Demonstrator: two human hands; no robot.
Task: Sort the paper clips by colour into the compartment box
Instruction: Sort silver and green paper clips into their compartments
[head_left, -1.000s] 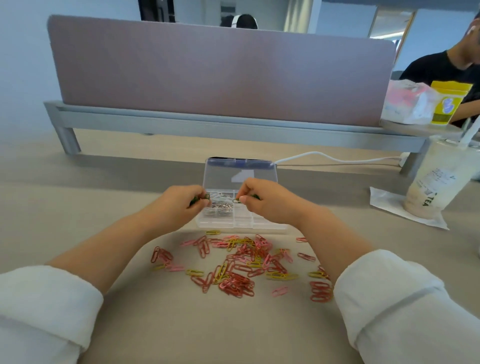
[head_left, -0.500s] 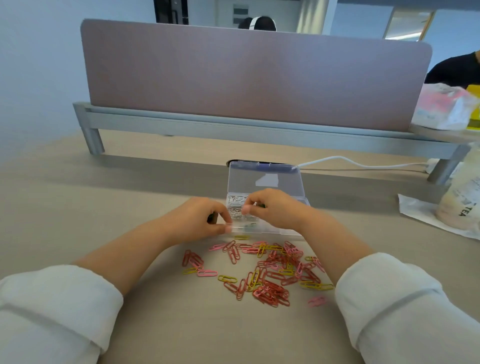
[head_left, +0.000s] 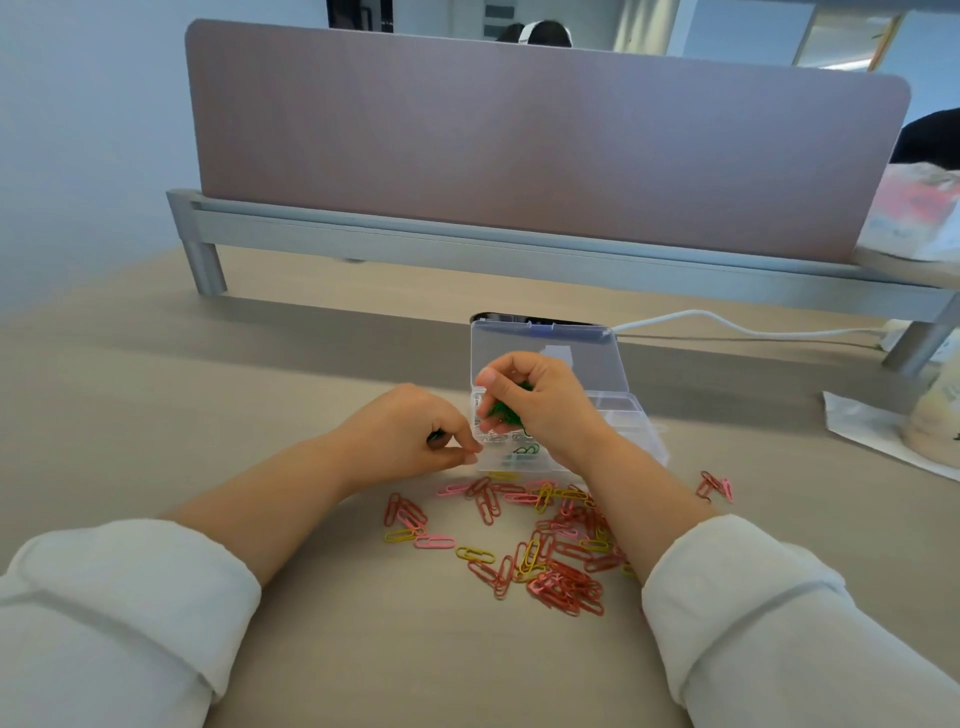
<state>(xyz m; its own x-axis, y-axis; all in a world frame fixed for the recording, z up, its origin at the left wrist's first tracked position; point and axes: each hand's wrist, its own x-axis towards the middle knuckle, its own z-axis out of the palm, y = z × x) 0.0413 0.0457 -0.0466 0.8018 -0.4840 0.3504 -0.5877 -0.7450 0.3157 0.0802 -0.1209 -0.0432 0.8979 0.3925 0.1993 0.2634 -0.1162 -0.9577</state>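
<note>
- Since half a second ago, the right hand (head_left: 540, 410) is standing higher over the box (head_left: 639, 415), and a bunch of green clips (head_left: 505, 413) is now showing under its fingers.
- Its fingers are bending down and closing together on this bunch, which is hanging above the left side of the box.
- The left hand (head_left: 410, 436) is resting on the table (head_left: 208, 389), just beside the left front corner of the box. Its fingers are curling around a small dark bit (head_left: 434, 439), with thumb and forefinger tips meeting. What the bit is, I cannot tell.
- The box is of clear, hard plastic, flat and rectangular, with thin walls dividing it. Its lid (head_left: 582, 358) is standing open and upright at the back.
- Silver clips (head_left: 482, 434) are lying in the left rear compartment; sorted green clips (head_left: 525, 450) are lying in the compartment in front of it.
- Loose clips (head_left: 563, 566), thin bent wire in red, pink and yellow, are lying in a tangled heap on the matte beige table in front of the box, partly under the right forearm.
- A few red and pink ones (head_left: 714, 486) are lying apart, to the right.
- White, soft sleeves (head_left: 130, 597) are covering both arms, rolled back above the forearms.
- A smooth white cable (head_left: 727, 325) is running behind the box, under a mauve panel (head_left: 519, 145) with rounded corners.
</note>
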